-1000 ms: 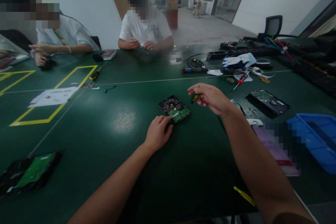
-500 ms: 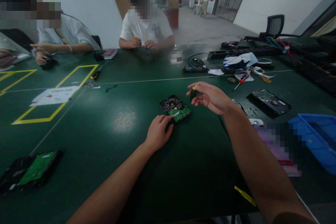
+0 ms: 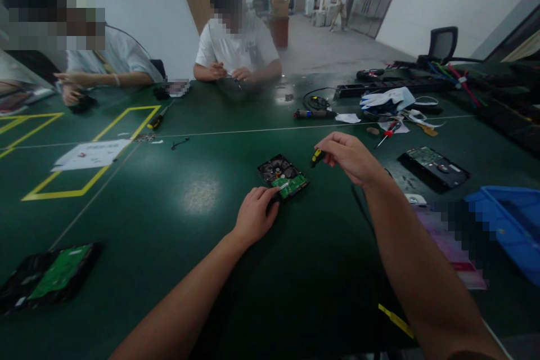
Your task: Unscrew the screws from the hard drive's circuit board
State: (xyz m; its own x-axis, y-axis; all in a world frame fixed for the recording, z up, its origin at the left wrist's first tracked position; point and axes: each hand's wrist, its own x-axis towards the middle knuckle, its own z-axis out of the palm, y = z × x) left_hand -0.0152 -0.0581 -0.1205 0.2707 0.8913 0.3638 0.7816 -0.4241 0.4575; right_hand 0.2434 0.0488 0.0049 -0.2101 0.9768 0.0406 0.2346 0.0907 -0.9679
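1. Just changed: your R hand [image 3: 352, 154] has tipped the yellow-and-black screwdriver [image 3: 317, 156] over. ½ sec ago the handle stood near upright amid looser fingers; now it slants, shaft pointing down-L to the drive's R corner.
2. R fingers: thumb + fingertips pinched round the handle, a firm-looking hold. Can't tell if the tip touches the drive or hangs just over it.
3. Meaning, my read: driver's now in a pointing grip, so the work's at the drive's R edge, tho' contact isn't confirmed.
4. L hand [image 3: 257, 211] same spot as ½ sec ago: fingers half curled, forefinger on the green board's near edge, thumb lower & apart. Looks like steadying; can't tell if they clasp the drive or only rest on it.
5. Hard drive [image 3: 282, 176]: flat on the green table [image 3: 169, 259], board side up, between your hands, ctr of view.
6. Containers: blue tray [image 3: 514, 250] at far R, cut off by the frame + partly pixelated; contents n/a, can't make any out. Cardboard box [image 3: 279, 7] way back on a reddish stand [image 3: 278, 32]; can't see inside.
7. Other drives, both outside the tray: one [image 3: 434, 167] R, just beyond it; another [image 3: 54, 275] near-L, well apart from your L hand.
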